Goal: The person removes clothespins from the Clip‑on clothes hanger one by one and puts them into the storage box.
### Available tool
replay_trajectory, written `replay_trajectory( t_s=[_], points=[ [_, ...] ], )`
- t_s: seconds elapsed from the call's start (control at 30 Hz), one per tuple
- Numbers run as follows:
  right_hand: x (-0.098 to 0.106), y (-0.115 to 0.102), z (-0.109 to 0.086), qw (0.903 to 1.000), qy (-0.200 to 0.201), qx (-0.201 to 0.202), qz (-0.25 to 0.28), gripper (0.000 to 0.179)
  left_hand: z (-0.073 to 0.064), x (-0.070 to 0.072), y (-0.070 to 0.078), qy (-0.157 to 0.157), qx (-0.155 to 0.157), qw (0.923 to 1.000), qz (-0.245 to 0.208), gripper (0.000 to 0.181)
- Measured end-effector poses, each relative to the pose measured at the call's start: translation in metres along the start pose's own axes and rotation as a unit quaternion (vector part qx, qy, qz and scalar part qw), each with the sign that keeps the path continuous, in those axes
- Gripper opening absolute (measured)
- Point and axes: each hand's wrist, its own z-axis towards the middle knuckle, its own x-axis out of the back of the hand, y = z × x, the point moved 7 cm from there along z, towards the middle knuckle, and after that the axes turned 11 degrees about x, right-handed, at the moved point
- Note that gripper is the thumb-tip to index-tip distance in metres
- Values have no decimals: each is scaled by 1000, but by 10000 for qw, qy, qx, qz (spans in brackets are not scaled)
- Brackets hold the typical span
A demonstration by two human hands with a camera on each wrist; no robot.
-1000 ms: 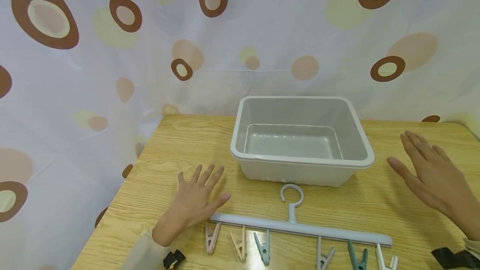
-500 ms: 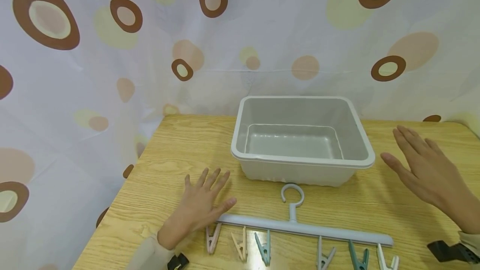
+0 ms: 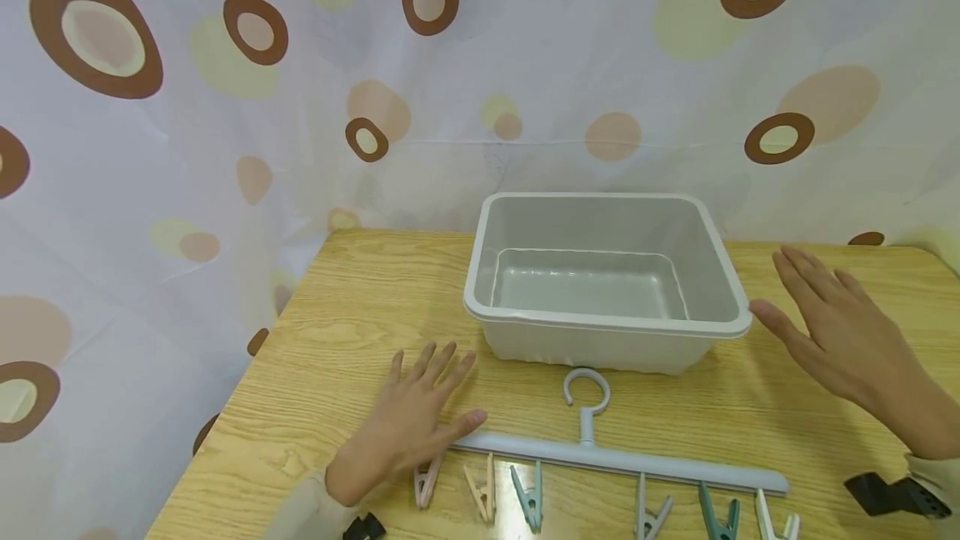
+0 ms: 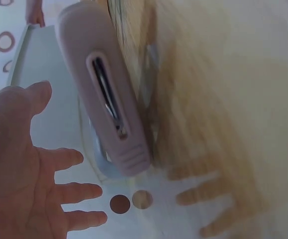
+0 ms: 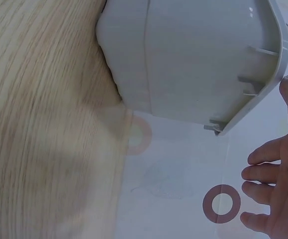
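Observation:
My left hand, fingers spread, hovers over the left end of a pale blue clip hanger that lies on the wooden table. Its thumb overlaps the hanger bar in the head view. A pink clothespin on that end looms close beside the hand in the left wrist view. My right hand has its fingers extended, its thumb tip right at the right rim of a grey plastic basin. In the right wrist view, that basin's outer wall faces the hand. Both hands hold nothing.
Several clothespins hang along the near side of the bar, including a yellow one, a teal one and a white one. The hanger's hook points at the basin. A patterned cloth stands behind the table.
My left hand has moved right and slightly nearer, over the hanger's left end. My right hand has moved left up to the basin's rim. Basin and hanger have stayed in place.

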Motion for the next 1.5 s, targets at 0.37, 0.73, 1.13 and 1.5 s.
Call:
replay_trajectory(
  t_s=[0.37,0.73,1.13,1.5],
  points=[
    [3,-10,12,9996,-127,53,255,66,2,-2,19,-137,-199,9996,-133,74],
    [9,-19,23,9995,-71,230,206,66,1,-5,47,-212,-685,9974,108,77],
    [7,-29,37,9984,-184,404,355,63,-6,-14,71,-573,-1049,9924,288,78],
    [3,-38,48,9972,-308,534,413,59,-8,-16,98,-765,-1613,9837,220,72]
  ],
)
